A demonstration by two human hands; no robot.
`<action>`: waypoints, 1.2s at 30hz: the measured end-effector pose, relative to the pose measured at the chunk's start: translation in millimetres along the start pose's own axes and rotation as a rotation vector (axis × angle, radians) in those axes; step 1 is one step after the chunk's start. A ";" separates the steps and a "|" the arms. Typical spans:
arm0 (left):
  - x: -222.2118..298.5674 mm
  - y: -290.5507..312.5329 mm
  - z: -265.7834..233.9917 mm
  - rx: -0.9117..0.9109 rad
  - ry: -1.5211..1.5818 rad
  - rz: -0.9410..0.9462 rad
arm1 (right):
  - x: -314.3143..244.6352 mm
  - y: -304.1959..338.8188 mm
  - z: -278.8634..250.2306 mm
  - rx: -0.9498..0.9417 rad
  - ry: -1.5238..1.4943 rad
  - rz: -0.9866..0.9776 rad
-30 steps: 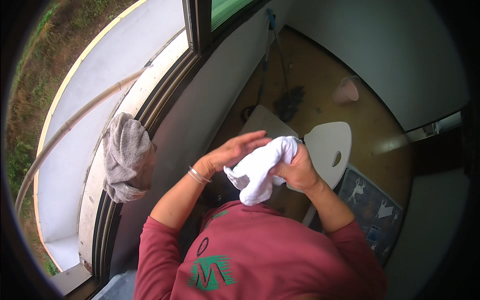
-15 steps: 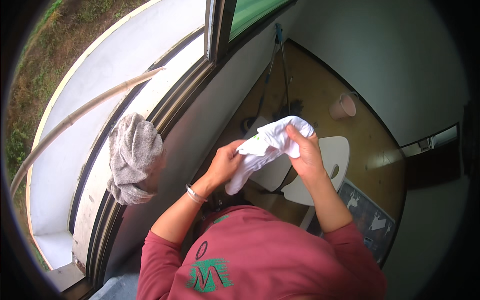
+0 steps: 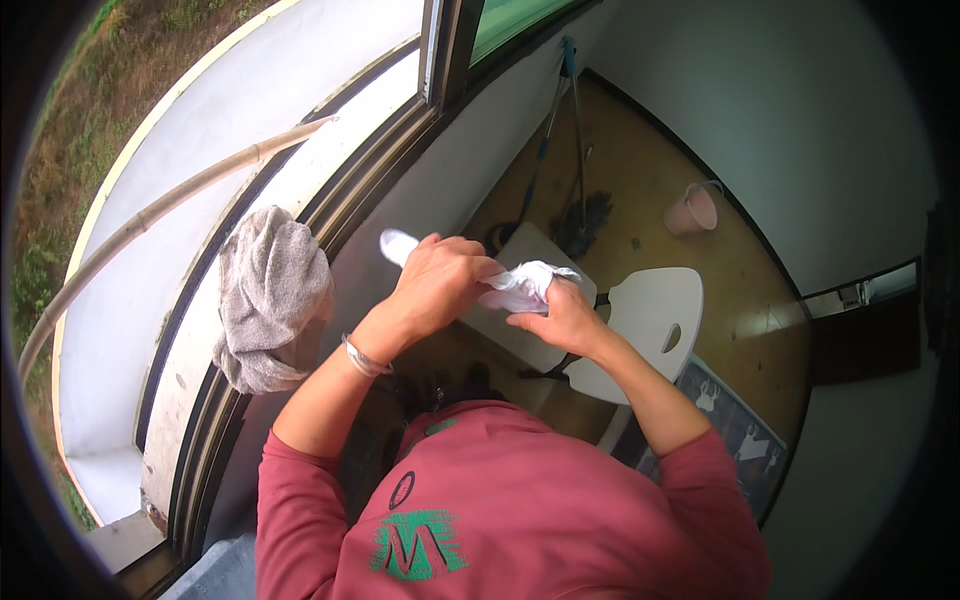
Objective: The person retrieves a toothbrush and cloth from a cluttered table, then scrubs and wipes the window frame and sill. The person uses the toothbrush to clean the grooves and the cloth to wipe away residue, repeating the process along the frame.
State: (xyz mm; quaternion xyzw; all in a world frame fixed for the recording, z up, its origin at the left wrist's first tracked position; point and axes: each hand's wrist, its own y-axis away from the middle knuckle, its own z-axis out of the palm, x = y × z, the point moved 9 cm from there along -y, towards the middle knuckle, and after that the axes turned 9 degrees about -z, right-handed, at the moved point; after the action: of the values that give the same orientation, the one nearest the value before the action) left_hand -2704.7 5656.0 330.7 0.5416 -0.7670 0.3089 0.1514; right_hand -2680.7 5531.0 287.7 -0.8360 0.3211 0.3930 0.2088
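A white sock (image 3: 530,281) is stretched sideways between my two hands in front of my chest. My left hand (image 3: 438,285) is closed around its middle, and the rounded end sticks out past the knuckles on the left. The bunched other end sits in the closed fingers of my right hand (image 3: 565,315), with the thumb pressed toward my left. A bracelet circles my left wrist. Left of that arm, a bundled grey towel (image 3: 270,305) hangs over the window sill, touched by neither hand.
A bamboo pole (image 3: 170,203) reaches outside from the open window's sill (image 3: 335,165). Below my hands stands a white chair (image 3: 648,310), with a dark patterned box or mat (image 3: 735,420) beside it. A pink bucket (image 3: 690,213) and long-handled cleaning tools (image 3: 573,120) are farther off.
The sock has turned from hanging down left to pointing up left. My left hand has risen and now wraps around it; my right hand has moved lower and left.
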 end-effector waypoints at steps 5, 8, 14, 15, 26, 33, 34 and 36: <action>-37.1 -5.7 27.2 -0.206 0.686 -0.409 | -0.9 21.4 17.9 0.068 -0.881 0.174; -39.9 0.5 36.3 -0.132 0.662 -0.462 | 11.8 25.7 9.2 0.225 -1.008 0.157; -21.1 9.8 5.3 0.260 0.555 -0.163 | 27.2 30.3 -14.0 0.453 -0.873 0.168; -11.6 10.9 5.5 0.230 0.580 -0.090 | 29.8 31.4 -12.4 0.445 -0.884 0.184; 29.7 3.8 6.2 0.202 0.335 0.119 | 33.6 35.5 2.2 0.401 -1.215 0.292; 5.5 13.6 17.5 0.196 0.223 0.044 | 53.0 41.1 12.4 0.422 -1.462 0.379; 10.5 16.1 18.0 0.212 0.240 0.065 | 54.7 42.0 14.8 0.446 -1.487 0.387; 17.0 24.5 31.9 0.203 0.305 0.060 | 52.0 39.2 15.0 0.514 -1.482 0.363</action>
State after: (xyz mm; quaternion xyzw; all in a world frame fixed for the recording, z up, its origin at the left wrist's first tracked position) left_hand -2730.4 5628.5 308.4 0.4780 -0.7157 0.4678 0.2013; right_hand -2690.8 5492.9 233.8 -0.2184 0.3101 0.7871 0.4864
